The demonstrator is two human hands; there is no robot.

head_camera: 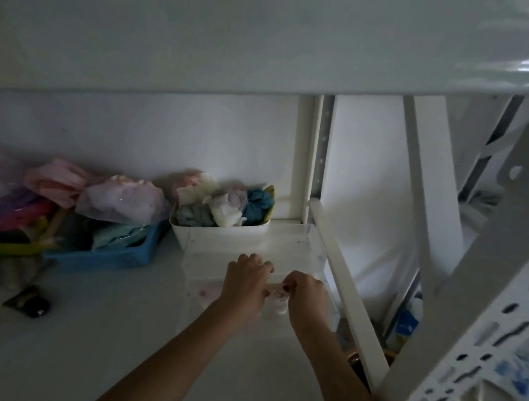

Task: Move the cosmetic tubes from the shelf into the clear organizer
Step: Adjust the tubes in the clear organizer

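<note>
I see both hands over the clear organizer (253, 261), which stands on the white shelf (94, 329) close to the right post (345, 282). The organizer is transparent and hard to see in this dim light; I can make out only its edges and a pale wall.

The left hand (245, 283) is bent over the organizer, fingers curled down on its rim or on something just behind it. I cannot tell if this grip is closed on anything.

The right hand (308, 299) is just beside the left one, almost touching. Between the two hands there is a small pale tube (277, 297) with a pinkish tint. The right grip seems pinched on its upper end, thumb and fingers close together, but the picture is blurred here, so I am not fully sure. The tube is at the front part of the organizer; I cannot tell if it is already inside.

Behind the organizer stands a white bin (221, 231) full of crumpled bags. To the left is a blue basket (108, 252), also full. A small black item (29, 302) lies on the shelf further left.
</note>
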